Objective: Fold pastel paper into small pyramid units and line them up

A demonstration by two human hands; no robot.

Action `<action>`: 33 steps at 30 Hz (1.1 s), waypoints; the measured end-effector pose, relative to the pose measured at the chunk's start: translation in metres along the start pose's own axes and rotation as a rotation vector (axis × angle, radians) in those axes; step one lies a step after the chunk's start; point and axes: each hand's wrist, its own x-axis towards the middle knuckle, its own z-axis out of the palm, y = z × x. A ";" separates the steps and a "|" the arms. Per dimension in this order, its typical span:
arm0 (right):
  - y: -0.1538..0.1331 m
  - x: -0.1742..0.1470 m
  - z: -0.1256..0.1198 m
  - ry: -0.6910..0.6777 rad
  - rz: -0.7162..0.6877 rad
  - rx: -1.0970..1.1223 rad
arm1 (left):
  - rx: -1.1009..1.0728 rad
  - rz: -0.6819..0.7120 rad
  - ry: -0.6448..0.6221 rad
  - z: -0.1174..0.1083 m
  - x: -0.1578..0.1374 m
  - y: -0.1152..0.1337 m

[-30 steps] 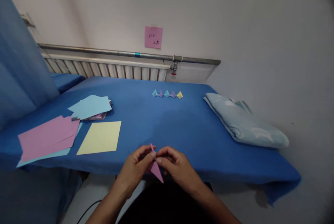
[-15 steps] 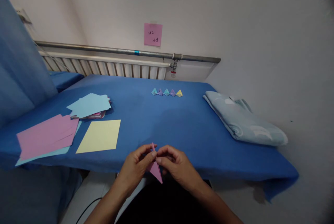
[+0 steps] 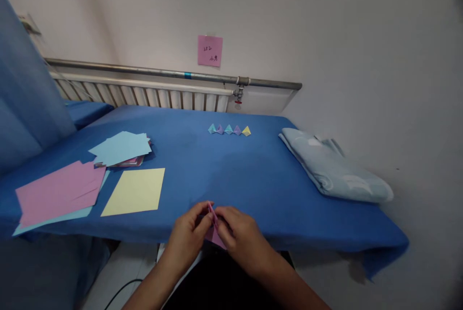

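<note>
Between my two hands, at the near edge of the blue-covered table, is a folded piece of pink paper (image 3: 216, 237). My left hand (image 3: 188, 232) pinches it from the left, thumb and fingers closed on its upper part. From the right, my right hand (image 3: 243, 237) grips the same paper, its thumb and fingertips pressed at the fold. The fingers hide much of the paper; a pointed tip shows on top and a flat part below. Left of my hands lies a sheet of yellow paper (image 3: 135, 192).
Pink sheets (image 3: 60, 192) lie at the left over blue ones, with a stack of light blue paper (image 3: 121, 148) behind. Several small folded paper pieces (image 3: 229, 129) stand in a row at the back. A folded blanket (image 3: 333, 165) rests on the right. A radiator (image 3: 144, 95) runs along the wall.
My right hand has turned over the pink paper and now covers more of it. The paper's lower point, visible before, is now hidden. The whole view has shifted slightly.
</note>
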 end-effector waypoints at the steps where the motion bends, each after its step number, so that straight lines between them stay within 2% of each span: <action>1: 0.000 -0.001 0.001 -0.003 -0.020 -0.079 | 0.064 0.024 0.021 0.002 0.000 0.000; 5: 0.004 -0.002 0.010 0.019 -0.050 -0.303 | 0.241 0.087 0.092 0.009 0.001 -0.001; 12: 0.007 0.003 0.015 0.108 -0.160 -0.504 | 0.329 0.061 0.148 0.017 0.008 -0.005; 22: 0.005 0.003 0.003 0.182 -0.168 -0.559 | 0.412 0.074 0.116 0.012 0.015 -0.001; 33: 0.009 0.008 0.003 0.127 -0.082 -0.438 | 0.446 0.099 0.109 0.012 0.012 0.008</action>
